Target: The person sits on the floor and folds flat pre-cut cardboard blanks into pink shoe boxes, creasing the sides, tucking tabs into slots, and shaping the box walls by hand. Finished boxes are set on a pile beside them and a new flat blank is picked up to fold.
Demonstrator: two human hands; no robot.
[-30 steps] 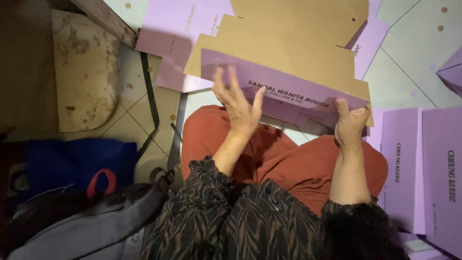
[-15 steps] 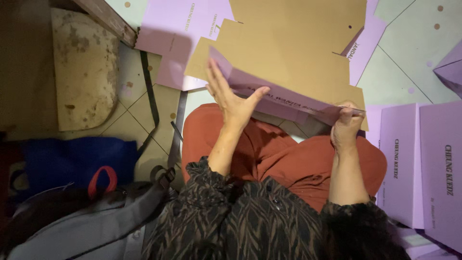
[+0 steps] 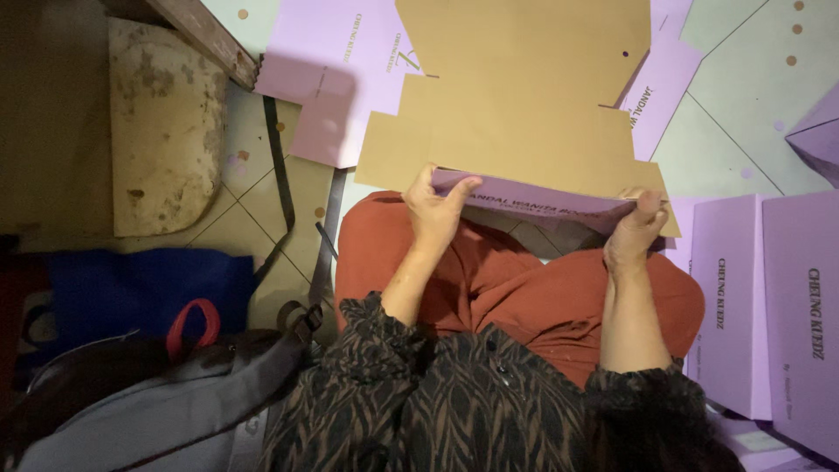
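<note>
Cardboard, brown on the inside and lilac on the printed side, is what both hands are working: the left hand is pinching the near flap at its left end, thumb lying along the top edge and fingers curled behind, while the right hand is gripping the same flap at its right end with the thumb pressed on top. That flap is standing up off the flat box blank, which is lying spread out just past the person's knees in rust-red trousers, resting partly on the lap and partly on the tiled floor. The sheet is looking light and thin, stiff along its panels but ready to bend at the creases, so holding it near both ends of a fold line, as now, seems the steadiest hold; a grip in the middle would probably let it buckle. Further out, more flat lilac blanks are lying underneath and to the left, and folded lilac boxes are standing closed on the right, so their insides cannot be seen. A grey bag and a blue bag are sitting at the left, closed as far as can be told.
</note>
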